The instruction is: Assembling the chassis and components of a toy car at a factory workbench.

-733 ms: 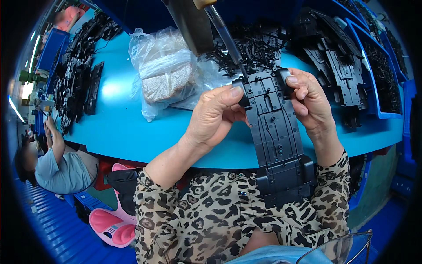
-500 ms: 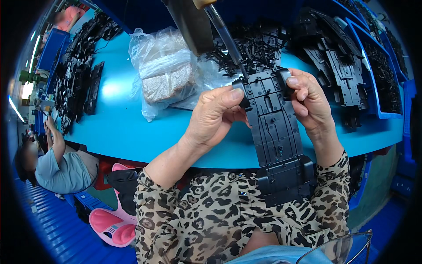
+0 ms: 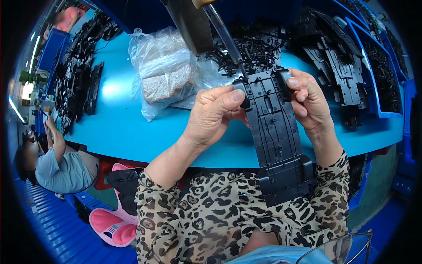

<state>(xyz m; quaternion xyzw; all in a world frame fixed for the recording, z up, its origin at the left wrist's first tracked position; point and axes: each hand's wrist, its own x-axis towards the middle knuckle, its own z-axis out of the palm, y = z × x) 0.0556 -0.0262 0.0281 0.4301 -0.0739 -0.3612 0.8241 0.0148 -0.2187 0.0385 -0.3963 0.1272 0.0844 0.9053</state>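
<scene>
A long black molded plastic chassis plate (image 3: 276, 127) hangs in front of me, its far end up at the tip of a screwdriver bit (image 3: 239, 59) that comes down from above. My left hand (image 3: 215, 112) pinches the plate's far left corner, thumb on top. On the opposite corner my right hand (image 3: 310, 99) grips with thumb and bent fingers. The near, wider end of the plate reaches back over my leopard-print shirt. The bit's tip meets the plate's far left corner area; whether it touches a screw is too small to tell.
A clear plastic bag with a wrapped block (image 3: 169, 83) lies left of centre on the blue table (image 3: 127, 136). Small black parts (image 3: 263, 46) are heaped behind the plate. Stacked black plates (image 3: 340, 66) and a blue bin (image 3: 384, 88) stand right; more black parts (image 3: 79, 75) left. Another person (image 3: 63, 169) sits far left.
Almost nothing differs. Both hands keep the same grip, and the plate stays beneath the bit with barely any shift.
</scene>
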